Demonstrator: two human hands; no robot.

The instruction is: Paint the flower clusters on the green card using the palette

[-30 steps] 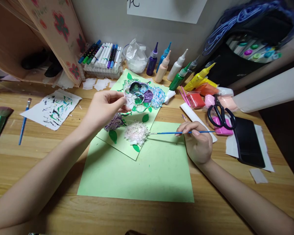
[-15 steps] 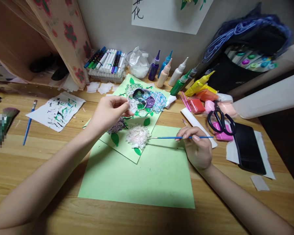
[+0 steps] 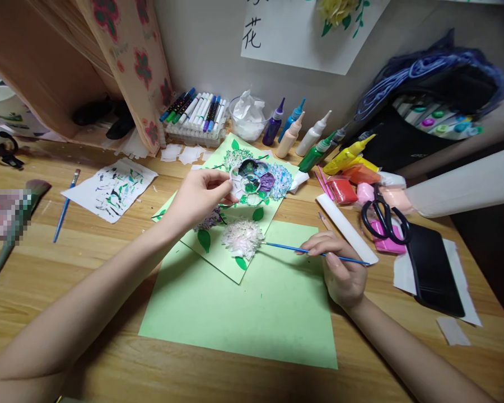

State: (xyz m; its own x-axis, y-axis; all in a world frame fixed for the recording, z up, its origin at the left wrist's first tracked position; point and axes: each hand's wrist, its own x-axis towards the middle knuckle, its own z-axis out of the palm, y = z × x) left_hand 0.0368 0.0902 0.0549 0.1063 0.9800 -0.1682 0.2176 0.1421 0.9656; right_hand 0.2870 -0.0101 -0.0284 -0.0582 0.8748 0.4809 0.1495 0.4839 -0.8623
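My left hand is closed on the rim of a small round paint palette, its wells smeared with dark, purple, green and white paint. It holds the palette over a pale green card decorated with raised flowers and green leaves. My right hand grips a thin blue paintbrush, its tip at the right edge of a pale pink-white flower. A blue-and-white flower shows beyond the palette, and a purple flower is partly hidden by my left hand. Beneath the card lies a larger green sheet.
Paint bottles and markers line the wall side. On the right are black scissors, clay packets and a black phone. A paint-marked paper, another blue brush and a large brush lie left.
The camera view has shifted, so most things sit a little further right. The brush in my right hand now slants, its back end lower. My left hand still holds the palette.
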